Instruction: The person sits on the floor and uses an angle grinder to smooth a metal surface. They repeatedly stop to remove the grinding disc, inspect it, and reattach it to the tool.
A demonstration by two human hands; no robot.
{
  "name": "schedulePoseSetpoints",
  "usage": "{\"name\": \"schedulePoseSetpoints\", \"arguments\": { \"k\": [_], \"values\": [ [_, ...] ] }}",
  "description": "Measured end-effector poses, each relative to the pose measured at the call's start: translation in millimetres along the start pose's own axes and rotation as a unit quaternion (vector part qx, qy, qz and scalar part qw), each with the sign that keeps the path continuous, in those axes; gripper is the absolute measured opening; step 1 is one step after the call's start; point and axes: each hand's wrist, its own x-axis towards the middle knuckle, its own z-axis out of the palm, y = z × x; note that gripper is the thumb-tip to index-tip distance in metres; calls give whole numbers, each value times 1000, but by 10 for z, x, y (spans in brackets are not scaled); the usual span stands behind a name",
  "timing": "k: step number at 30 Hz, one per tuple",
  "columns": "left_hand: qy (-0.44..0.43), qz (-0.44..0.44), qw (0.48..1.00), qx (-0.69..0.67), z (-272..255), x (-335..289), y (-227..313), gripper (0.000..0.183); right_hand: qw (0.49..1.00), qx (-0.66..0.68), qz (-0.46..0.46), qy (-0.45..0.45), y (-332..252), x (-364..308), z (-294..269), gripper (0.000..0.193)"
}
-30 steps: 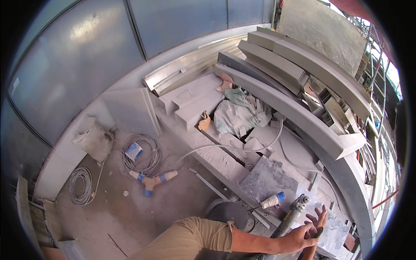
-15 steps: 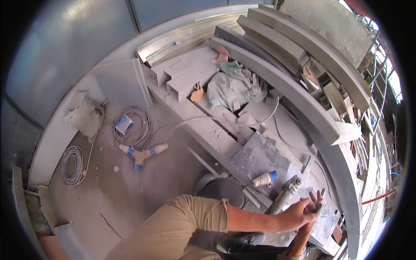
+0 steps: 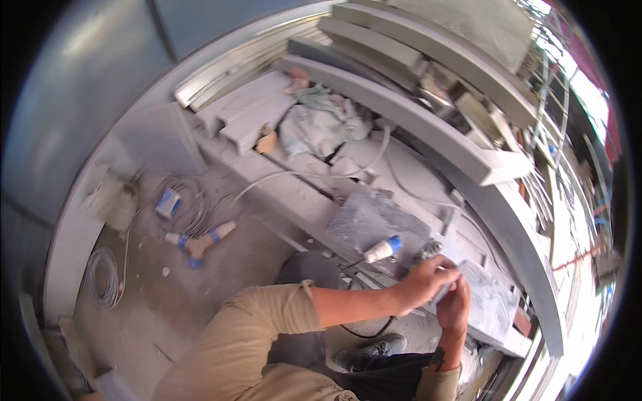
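My left hand is closed, its thumb and fingers pinched close to the fingertips of my right hand. The right hand is curled upward beside it. Whatever small thing lies between them, if any, is hidden. Just behind my left hand is a power tool with a metal head, apparently an angle grinder; the hand and wrist cover most of its body. A white industrial plug with a blue collar lies to the left, on the edge of a dusty grey slab.
A three-way cable connector and coiled cables lie on the dusty floor at the left. Long metal beams are stacked at the back right. A crumpled dusty sack rests on the boards. A shoe shows below my arms.
Both hands have drawn nearer and to the left in view, and the right hand's raised fingers have curled in. The whole scene has shifted left as my head turned.
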Motion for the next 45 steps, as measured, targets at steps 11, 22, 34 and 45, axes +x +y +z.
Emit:
{"name": "schedulePoseSetpoints", "arguments": {
  "k": [11, 22, 34, 45],
  "values": [
    [-22, -15, 981, -192, -73, -43, 205, 53, 997, 78, -8, 0, -252, -79, 339, 46],
    [52, 8, 989, -139, -203, 95, 169, 52, 997, 56, 10, 58, -45, -9, 491, 46],
    [5, 28, 994, -108, -86, 0, 176, 55, 998, 2, -52, 37, -251, -62, 416, 40],
    [2, 39, 997, -63, -8, -56, 206, 55, 995, -6, -96, 32, -319, -47, 350, 38]
  ]
}}
